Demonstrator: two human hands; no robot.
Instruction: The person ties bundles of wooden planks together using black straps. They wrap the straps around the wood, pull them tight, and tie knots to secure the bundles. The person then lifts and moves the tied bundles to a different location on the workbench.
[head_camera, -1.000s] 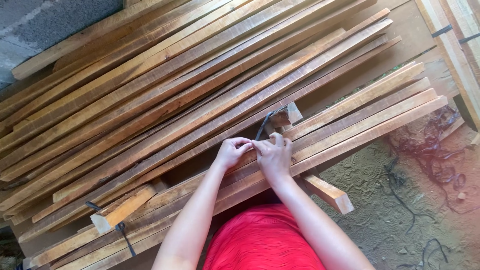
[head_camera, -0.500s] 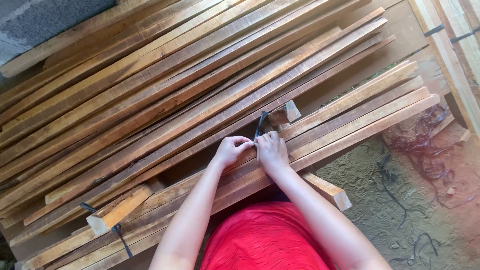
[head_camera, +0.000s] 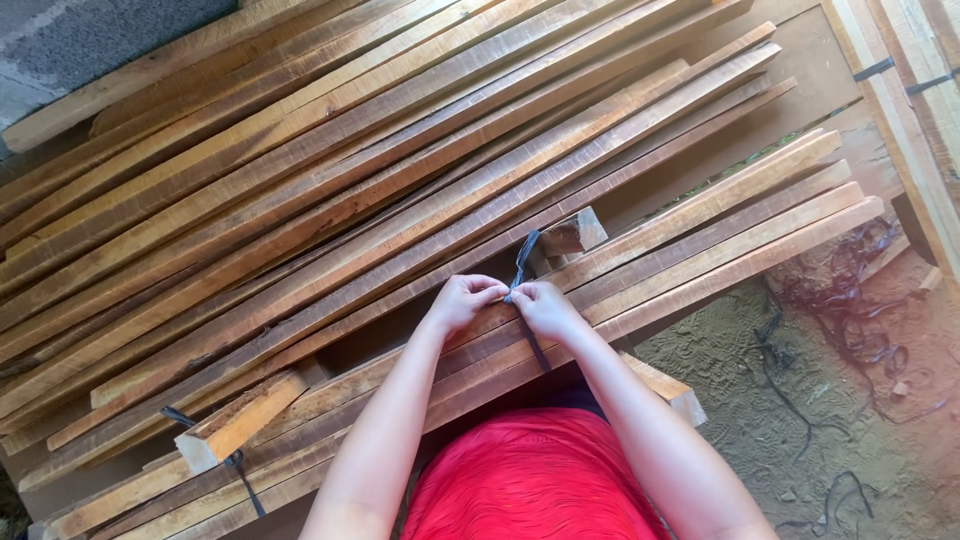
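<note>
— What have you got between your fingers there?

— A thin, flat, dark grey plastic strap (head_camera: 522, 262). My left hand (head_camera: 462, 301) and my right hand (head_camera: 545, 306) are both pinched shut on it, knuckles almost touching, right over the bundle of long rough-sawn yellow-brown wooden slats (head_camera: 700, 235) in front of me.

— How does the strap look?

— Narrow like ribbon, slightly glossy. One loose end rises from my fingertips and curls up past a short squared-off block of pale wood (head_camera: 572, 233). Another stretch runs from under my right hand down across the near slats toward my red shirt (head_camera: 530, 475).

— And around it?

— A broad heap of longer brown planks (head_camera: 300, 180) lies slantwise beyond. A second dark strap (head_camera: 235, 470) sits by a stubby offcut (head_camera: 240, 420) to my left. Tangled dark strap scraps (head_camera: 850, 320) lie on the sandy ground at right.
</note>
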